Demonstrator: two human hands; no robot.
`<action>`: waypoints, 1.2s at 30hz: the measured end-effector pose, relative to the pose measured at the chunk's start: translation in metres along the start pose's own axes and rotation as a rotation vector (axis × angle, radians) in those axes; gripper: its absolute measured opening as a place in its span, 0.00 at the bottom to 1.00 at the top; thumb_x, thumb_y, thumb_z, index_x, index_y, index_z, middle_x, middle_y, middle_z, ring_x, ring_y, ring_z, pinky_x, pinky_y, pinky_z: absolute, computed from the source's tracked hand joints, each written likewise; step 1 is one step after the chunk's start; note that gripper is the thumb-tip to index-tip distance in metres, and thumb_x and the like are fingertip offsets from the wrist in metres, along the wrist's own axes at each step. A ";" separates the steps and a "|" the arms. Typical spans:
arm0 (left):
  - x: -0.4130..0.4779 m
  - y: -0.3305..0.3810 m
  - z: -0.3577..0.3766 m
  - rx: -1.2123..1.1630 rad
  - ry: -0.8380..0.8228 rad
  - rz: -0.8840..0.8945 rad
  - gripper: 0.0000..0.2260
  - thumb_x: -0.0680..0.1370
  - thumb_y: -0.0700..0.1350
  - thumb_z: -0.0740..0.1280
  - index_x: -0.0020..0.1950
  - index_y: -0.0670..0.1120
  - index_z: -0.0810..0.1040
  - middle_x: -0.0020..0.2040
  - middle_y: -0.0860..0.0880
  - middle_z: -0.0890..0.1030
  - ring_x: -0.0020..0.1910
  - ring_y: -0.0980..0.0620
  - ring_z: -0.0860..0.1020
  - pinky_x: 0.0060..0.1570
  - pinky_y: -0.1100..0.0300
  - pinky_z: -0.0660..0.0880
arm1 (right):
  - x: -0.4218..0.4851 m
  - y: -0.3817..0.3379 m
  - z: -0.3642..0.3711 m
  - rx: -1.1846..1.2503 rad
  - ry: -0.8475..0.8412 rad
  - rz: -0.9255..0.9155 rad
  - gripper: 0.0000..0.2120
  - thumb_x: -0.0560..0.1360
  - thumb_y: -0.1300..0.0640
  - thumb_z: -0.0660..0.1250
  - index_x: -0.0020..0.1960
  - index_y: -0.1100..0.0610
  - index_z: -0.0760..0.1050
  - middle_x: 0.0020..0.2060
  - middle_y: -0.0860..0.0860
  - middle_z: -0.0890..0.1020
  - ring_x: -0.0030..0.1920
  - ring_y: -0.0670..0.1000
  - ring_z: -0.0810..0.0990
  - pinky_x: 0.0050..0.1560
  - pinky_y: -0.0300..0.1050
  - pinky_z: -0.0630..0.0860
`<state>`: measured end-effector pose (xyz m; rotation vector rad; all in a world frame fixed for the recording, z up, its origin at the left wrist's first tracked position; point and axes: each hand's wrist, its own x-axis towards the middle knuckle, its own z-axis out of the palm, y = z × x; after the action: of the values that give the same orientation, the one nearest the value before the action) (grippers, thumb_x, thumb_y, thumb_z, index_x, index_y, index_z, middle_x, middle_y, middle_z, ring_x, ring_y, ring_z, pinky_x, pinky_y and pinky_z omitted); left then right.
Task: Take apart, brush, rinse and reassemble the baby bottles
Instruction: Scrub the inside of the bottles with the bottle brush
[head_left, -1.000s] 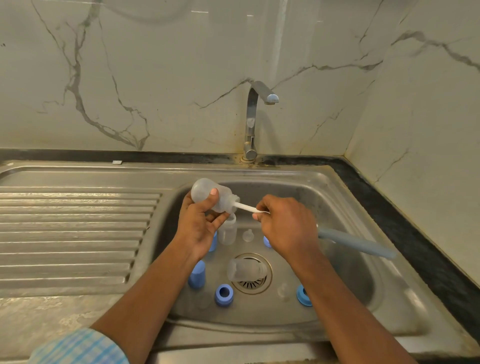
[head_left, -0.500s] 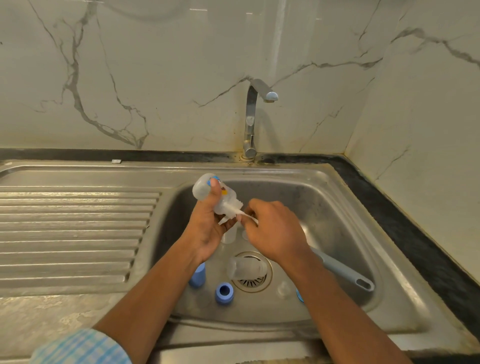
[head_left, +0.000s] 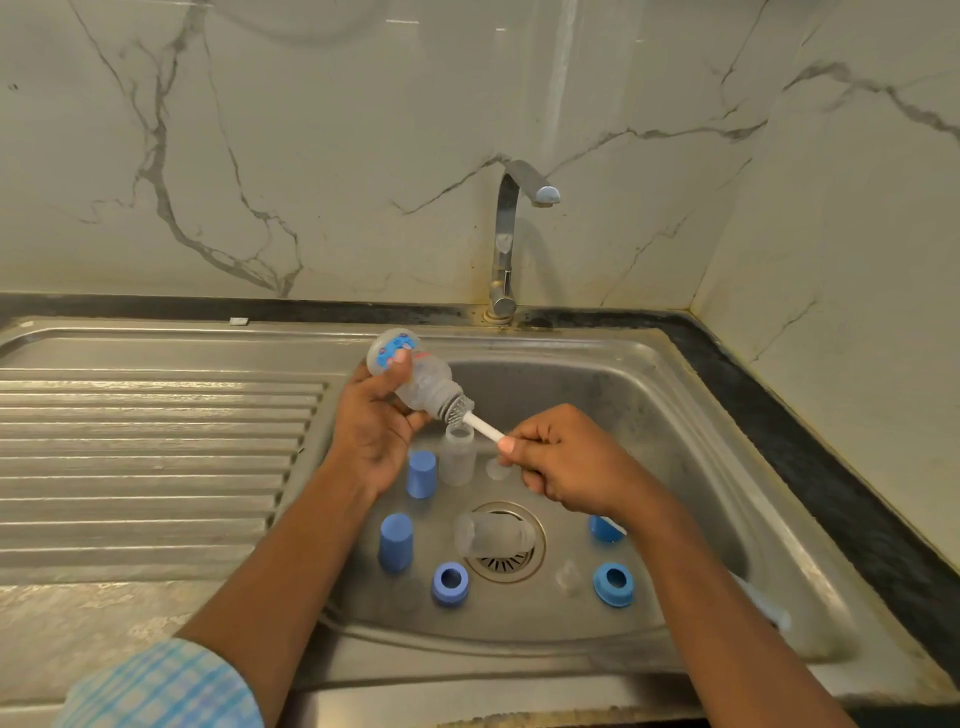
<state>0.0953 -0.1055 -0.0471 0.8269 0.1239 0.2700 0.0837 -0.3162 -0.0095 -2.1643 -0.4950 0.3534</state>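
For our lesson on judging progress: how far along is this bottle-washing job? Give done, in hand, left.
Done: bottles are apart; blue caps, blue rings and a clear teat lie loose in the sink. In hand: the left hand holds one bottle, the right hand holds the brush at its mouth. Left: two more bottles wait; no water runs from the tap, so rinsing and reassembly likely remain.

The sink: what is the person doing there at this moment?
A person is brushing a baby bottle over the sink. The left hand grips it tilted mouth-down, and the right hand holds the brush by its white stem, bristles at the mouth. Blue caps, blue rings and two more clear bottles sit in the basin, one lying on the drain. No water runs from the tap.
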 end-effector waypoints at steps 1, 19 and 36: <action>0.003 0.004 -0.005 -0.062 -0.016 0.005 0.31 0.66 0.45 0.78 0.65 0.39 0.73 0.50 0.43 0.82 0.50 0.45 0.82 0.42 0.53 0.82 | -0.004 0.001 -0.003 0.048 -0.043 0.025 0.14 0.82 0.54 0.63 0.47 0.63 0.81 0.25 0.51 0.75 0.21 0.45 0.67 0.23 0.38 0.65; -0.014 -0.015 0.011 -0.149 -0.002 -0.052 0.17 0.82 0.39 0.61 0.71 0.42 0.67 0.66 0.37 0.76 0.53 0.42 0.83 0.46 0.48 0.84 | 0.010 0.012 0.010 -0.270 0.288 -0.052 0.17 0.80 0.50 0.63 0.33 0.52 0.74 0.22 0.48 0.70 0.26 0.49 0.67 0.34 0.53 0.72; -0.013 -0.011 0.014 0.010 0.056 0.017 0.07 0.81 0.38 0.63 0.59 0.45 0.71 0.53 0.43 0.80 0.44 0.47 0.86 0.36 0.54 0.82 | 0.011 -0.003 0.008 -0.441 0.324 -0.090 0.08 0.79 0.49 0.65 0.47 0.51 0.80 0.32 0.48 0.78 0.35 0.51 0.76 0.36 0.47 0.71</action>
<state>0.0881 -0.1265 -0.0454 0.8309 0.1710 0.3086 0.0890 -0.3038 -0.0123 -2.5484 -0.5163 -0.1757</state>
